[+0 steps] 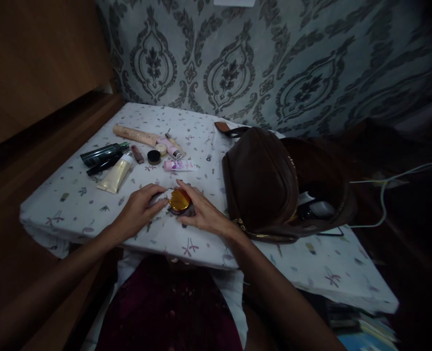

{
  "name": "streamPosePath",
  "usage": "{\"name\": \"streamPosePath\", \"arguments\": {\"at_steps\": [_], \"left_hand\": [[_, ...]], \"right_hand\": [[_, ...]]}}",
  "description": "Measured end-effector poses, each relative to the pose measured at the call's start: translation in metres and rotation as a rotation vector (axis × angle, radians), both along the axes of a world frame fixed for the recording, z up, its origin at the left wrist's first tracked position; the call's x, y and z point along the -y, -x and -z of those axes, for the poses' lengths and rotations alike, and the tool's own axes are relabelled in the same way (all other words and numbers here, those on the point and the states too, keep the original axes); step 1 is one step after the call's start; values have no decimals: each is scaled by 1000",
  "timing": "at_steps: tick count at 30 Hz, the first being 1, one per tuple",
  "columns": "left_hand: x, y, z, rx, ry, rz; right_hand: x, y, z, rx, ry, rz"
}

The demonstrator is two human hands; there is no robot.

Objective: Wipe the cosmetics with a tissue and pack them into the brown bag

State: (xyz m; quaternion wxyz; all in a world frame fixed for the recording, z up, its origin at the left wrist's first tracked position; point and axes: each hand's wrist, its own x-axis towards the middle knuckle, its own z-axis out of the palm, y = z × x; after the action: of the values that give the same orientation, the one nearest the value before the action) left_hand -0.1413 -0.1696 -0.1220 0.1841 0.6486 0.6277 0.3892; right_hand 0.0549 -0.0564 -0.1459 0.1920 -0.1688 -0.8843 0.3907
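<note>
My right hand (203, 210) is closed around a small round jar with a shiny gold lid (179, 200), low over the front part of the table. My left hand (142, 208) is on the jar's left side, its thumb and fingers pinched on a crumpled white tissue (160, 197) that touches the jar. Whether it is paper or cloth cannot be made out. Just beyond the hands lies a pink and white tube (179, 165). A pale gold tube with a white cap (116, 174) rests to the left.
Farther back lie a long beige tube (134, 135), a small black-lidded pot (154, 156), a lip tube (137, 154) and a dark green tube (101, 154). An open brown bag (259, 180) with things inside stands at right. A patterned cloth (91, 214) covers the table.
</note>
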Motion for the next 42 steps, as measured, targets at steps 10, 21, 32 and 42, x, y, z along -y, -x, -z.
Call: {"name": "streamPosePath", "arguments": {"at_steps": [10, 21, 32, 42], "left_hand": [[9, -13, 1, -60, -73, -60], [22, -34, 7, -490, -357, 32], [11, -51, -6, -726, -435, 190], [-18, -9, -1, -146, -129, -3]], "right_hand": [[1, 8, 10, -32, -121, 163], [10, 14, 7, 57, -315, 278], [12, 8, 1, 93, -312, 235], [11, 13, 3, 31, -290, 280]]}}
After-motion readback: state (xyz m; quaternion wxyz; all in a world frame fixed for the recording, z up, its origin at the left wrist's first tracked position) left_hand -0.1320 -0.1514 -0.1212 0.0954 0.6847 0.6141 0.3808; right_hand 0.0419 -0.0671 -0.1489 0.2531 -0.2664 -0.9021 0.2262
